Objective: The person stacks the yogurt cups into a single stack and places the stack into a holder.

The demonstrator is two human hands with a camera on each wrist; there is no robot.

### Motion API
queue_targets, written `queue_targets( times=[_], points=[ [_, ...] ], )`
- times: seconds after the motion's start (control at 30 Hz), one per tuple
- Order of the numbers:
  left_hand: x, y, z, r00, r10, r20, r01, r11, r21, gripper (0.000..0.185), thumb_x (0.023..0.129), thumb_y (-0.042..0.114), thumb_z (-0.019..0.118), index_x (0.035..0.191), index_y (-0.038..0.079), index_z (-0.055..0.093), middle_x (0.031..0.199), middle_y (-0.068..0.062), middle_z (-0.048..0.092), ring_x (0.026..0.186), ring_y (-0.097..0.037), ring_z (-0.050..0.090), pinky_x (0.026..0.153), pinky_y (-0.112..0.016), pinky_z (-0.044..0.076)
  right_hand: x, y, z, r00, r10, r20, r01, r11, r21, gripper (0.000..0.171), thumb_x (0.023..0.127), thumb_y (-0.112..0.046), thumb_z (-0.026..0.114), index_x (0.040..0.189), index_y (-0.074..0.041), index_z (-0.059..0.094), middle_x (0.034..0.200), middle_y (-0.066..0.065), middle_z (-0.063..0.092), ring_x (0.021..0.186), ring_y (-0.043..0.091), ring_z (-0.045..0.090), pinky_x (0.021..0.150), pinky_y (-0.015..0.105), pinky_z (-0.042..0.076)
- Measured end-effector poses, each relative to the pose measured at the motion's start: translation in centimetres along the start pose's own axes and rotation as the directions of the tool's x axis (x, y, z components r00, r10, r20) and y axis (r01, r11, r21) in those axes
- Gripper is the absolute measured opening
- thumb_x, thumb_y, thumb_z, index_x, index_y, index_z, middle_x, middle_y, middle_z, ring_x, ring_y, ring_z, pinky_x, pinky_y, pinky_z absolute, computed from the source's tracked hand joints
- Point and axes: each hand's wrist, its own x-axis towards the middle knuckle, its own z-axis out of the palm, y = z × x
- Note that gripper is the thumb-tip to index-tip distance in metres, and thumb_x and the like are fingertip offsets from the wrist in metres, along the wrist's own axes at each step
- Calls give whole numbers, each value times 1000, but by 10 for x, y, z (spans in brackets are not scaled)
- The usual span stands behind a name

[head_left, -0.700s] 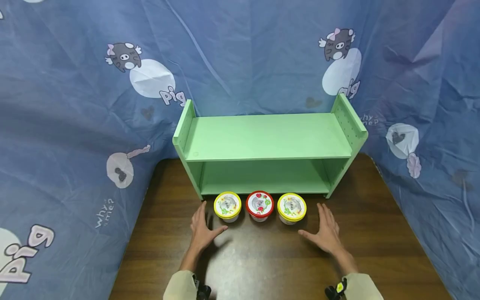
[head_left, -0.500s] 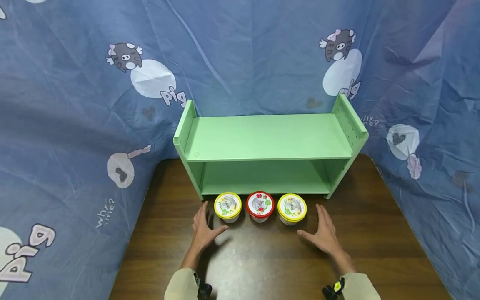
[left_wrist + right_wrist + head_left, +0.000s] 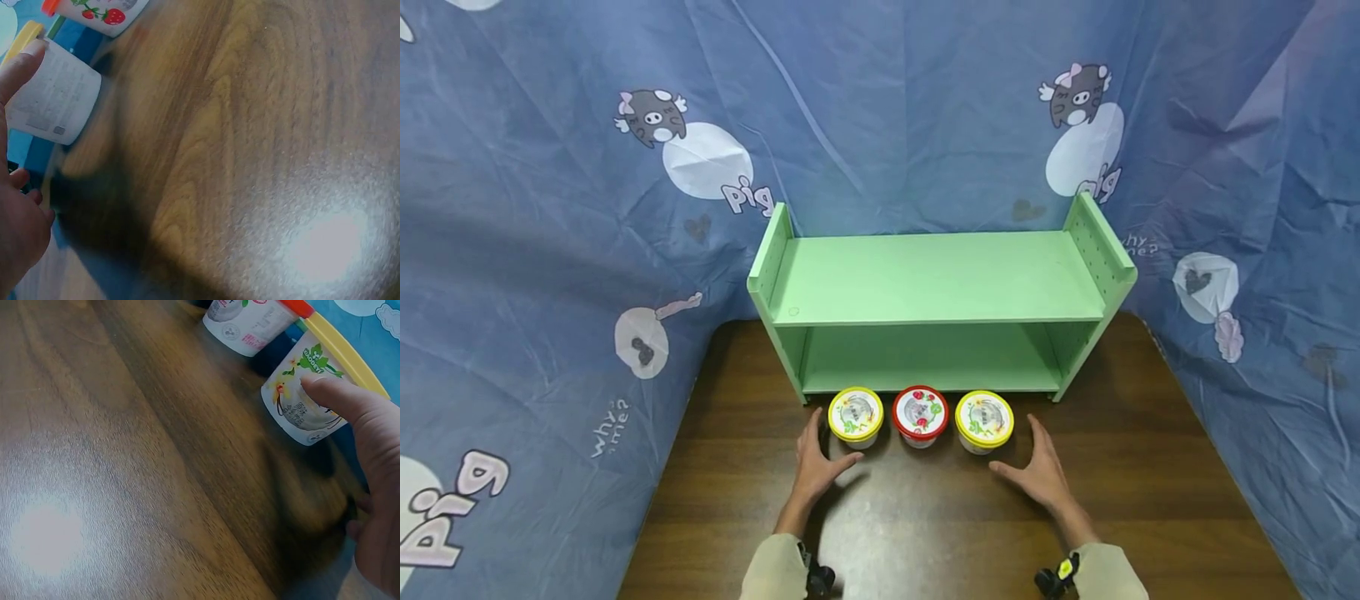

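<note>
On a dark wooden worktop [image 3: 925, 517], three lidded cups stand in a row just in front of a green shelf [image 3: 936, 287]. At the left, the left hand [image 3: 817, 467] rests beside the left cup [image 3: 855, 414], which has a yellow lid. Its fingers [image 3: 815, 425] are straight and spread, with the thumb pointing toward the cup. In the left wrist view a fingertip lies against the cup's white side; whether it truly touches cannot be told.

In the middle stands the red cup [image 3: 920, 412], with a red lid and strawberry print, touched by neither hand.

At the right, the right cup [image 3: 984, 417], also yellow-lidded, has the right hand [image 3: 1040, 475] just beside it, fingers straight and apart. In the right wrist view the thumb tip sits on or just at the cup's side.

Compared with half a second ago, both hands have moved inward and forward, closer to the outer cups. The cups have not shifted.

All three lids are on, so the contents are hidden. Both levels of the shelf hold nothing. A blue cloth [image 3: 550, 208] printed with cartoon pigs hangs behind and at both sides.
</note>
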Motion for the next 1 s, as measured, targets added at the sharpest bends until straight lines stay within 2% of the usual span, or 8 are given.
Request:
queue_targets(
  times=[0.27,0.5,0.8,1.0],
  points=[
    [3,-5,9,1000,1,-13,-1,1000,-11,113,59,30,92,151,14,28,152,-18,37,137,-40,32,110,-63,28,4,-1,5,998,56,9,-56,998,25,118,68,-50,83,154,-9,12,158,24,20,144,46,23,112,63,29],
    [7,-5,14,1000,-28,0,28,999,-16,113,60,33,91,151,12,28,154,-17,35,140,-39,30,112,-64,23,8,-2,11,997,72,2,-72,996,51,119,67,-52,83,154,-10,14,158,21,24,144,44,25,112,64,28],
    [8,-3,18,999,-34,-10,34,998,-53,112,59,30,91,150,8,29,153,-19,35,142,-38,30,115,-59,26,9,-5,18,996,86,-7,-86,994,71,117,67,-50,84,154,-9,16,156,21,28,144,41,28,114,63,26],
    [9,-2,20,1000,-12,-26,10,997,-76,111,58,28,92,149,7,31,151,-21,38,140,-39,32,114,-59,28,11,-8,20,996,94,-5,-93,992,85,116,67,-49,84,153,-9,17,155,21,28,144,42,27,114,63,26]
  ],
)
